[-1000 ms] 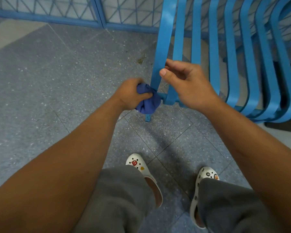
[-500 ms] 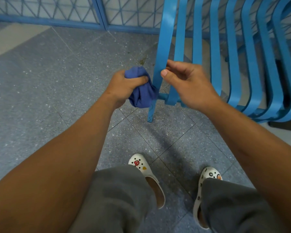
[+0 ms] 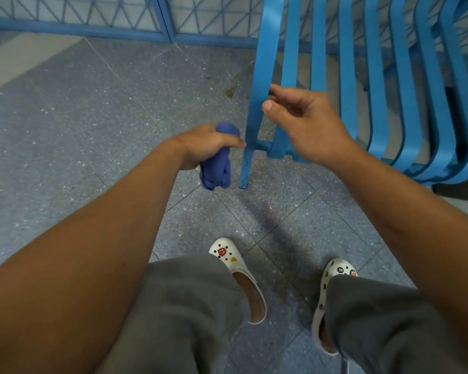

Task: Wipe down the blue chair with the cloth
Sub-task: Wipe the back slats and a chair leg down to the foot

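Left hand (image 3: pixel 200 145) grips cloth (image 3: pixel 216 168) beside blue chair (image 3: pixel 262 76).

Left of the left hand (image 3: pixel 200 145) lies open floor (image 3: pixel 73 125). Between both hands stands the chair's (image 3: pixel 373 85) outer slat and leg. Beyond the right hand (image 3: pixel 305 125), narrow gaps separate the slats. A railing (image 3: pixel 157 22) closes the far side.
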`<action>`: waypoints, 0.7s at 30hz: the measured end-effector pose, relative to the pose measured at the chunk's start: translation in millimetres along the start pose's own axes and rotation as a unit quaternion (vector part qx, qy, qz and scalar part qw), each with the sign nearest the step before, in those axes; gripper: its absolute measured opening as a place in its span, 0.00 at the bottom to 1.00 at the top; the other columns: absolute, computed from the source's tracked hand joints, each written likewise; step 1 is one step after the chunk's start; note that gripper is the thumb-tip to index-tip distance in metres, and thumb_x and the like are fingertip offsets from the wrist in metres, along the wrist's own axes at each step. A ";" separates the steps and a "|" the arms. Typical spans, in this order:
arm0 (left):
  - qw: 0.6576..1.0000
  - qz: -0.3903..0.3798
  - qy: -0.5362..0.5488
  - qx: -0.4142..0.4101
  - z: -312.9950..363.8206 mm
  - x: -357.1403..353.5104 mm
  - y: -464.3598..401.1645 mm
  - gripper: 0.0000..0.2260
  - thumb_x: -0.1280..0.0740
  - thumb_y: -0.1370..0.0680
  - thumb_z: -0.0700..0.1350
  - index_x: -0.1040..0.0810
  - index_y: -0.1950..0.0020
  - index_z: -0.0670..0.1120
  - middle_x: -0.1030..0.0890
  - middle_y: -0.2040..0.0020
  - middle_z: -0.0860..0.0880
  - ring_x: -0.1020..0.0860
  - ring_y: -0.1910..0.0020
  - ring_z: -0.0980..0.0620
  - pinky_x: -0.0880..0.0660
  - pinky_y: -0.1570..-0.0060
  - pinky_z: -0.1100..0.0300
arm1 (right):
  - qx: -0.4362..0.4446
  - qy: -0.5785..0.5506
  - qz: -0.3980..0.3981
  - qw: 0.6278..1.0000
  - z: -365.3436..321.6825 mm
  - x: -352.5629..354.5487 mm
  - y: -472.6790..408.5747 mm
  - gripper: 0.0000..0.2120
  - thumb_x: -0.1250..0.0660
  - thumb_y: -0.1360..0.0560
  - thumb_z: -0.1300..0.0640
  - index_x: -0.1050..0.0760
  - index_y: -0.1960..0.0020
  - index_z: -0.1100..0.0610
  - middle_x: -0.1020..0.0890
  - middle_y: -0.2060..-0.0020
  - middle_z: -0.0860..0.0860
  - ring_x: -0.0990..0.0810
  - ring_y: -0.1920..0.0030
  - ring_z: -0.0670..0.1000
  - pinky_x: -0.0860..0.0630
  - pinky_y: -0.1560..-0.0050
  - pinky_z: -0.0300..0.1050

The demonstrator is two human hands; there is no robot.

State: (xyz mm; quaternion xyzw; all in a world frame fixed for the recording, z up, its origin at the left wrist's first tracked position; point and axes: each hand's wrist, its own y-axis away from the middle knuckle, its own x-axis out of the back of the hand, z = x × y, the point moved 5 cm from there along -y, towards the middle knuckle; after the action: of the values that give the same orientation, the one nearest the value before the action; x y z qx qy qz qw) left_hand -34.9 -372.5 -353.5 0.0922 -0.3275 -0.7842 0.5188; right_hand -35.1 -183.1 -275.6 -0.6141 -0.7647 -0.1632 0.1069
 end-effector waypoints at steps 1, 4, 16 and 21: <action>0.999 -0.021 0.024 0.017 -1.6 -4.1 1.6 0.08 0.32 0.22 0.46 0.25 0.59 0.45 0.23 0.62 0.44 0.24 0.58 0.47 0.28 0.52 0.50 | 0.002 0.004 -0.002 1.000 -0.9 0.3 0.8 0.21 0.30 0.20 0.55 0.25 0.28 0.58 0.16 0.41 0.46 0.19 0.40 0.40 0.24 0.36 0.36; 0.996 -0.041 0.073 0.035 -4.3 -10.0 1.8 0.10 0.40 0.18 0.46 0.25 0.55 0.43 0.22 0.60 0.43 0.24 0.57 0.47 0.28 0.52 0.54 | 0.005 0.010 -0.004 1.000 -0.4 -1.2 0.8 0.20 0.31 0.19 0.54 0.25 0.28 0.57 0.16 0.41 0.48 0.19 0.41 0.40 0.24 0.37 0.36; 0.977 0.131 -0.070 -0.154 -19.9 -27.9 -38.6 0.17 0.26 0.23 0.49 0.30 0.45 0.41 0.21 0.52 0.43 0.23 0.55 0.51 0.24 0.53 0.57 | 0.005 -0.002 0.008 1.000 13.7 -6.3 -3.4 0.21 0.30 0.20 0.53 0.24 0.29 0.56 0.16 0.44 0.47 0.15 0.49 0.45 0.20 0.41 0.40; 0.975 0.155 -0.100 -0.121 -36.4 -30.1 -57.3 0.16 0.26 0.24 0.49 0.27 0.47 0.41 0.21 0.54 0.47 0.23 0.59 0.52 0.30 0.63 0.71 | 0.001 -0.001 0.000 1.000 17.0 -6.5 -8.9 0.20 0.30 0.21 0.51 0.22 0.31 0.54 0.16 0.44 0.49 0.17 0.48 0.40 0.22 0.39 0.40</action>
State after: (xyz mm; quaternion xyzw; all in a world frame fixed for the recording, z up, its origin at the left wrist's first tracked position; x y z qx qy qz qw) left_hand -47.1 -347.3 -422.3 -0.1021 -0.2913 -0.7334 0.6058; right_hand -41.7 -184.3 -294.8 -0.6138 -0.7652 -0.1618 0.1071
